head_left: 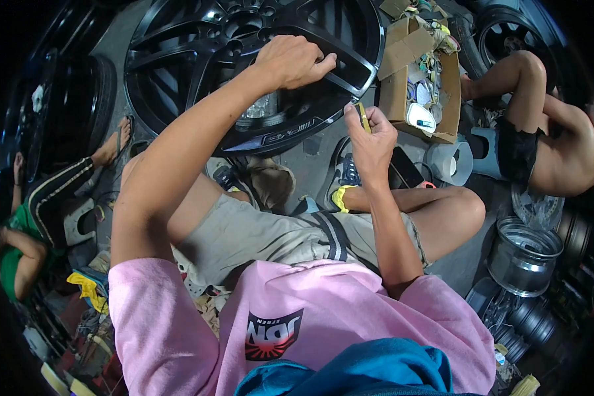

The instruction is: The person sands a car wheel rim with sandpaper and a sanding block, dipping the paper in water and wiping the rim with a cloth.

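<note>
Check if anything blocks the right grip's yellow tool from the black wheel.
Nothing visible does. The right grip holds the yellow tool right by the edge of the black wheel; contact can't be told. The left grip is over the wheel, off to the side.

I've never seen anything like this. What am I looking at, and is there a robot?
There's no robot: these are one person's bare hands, seen from a camera worn on the head, looking forward and down. The left hand is at a dark spoked wheel; I can't tell whether it holds anything. The right hand pinches a small yellow item by the wheel's edge. Beside the wheel, on the floor, is a cardboard box of mixed odds and ends.
</note>
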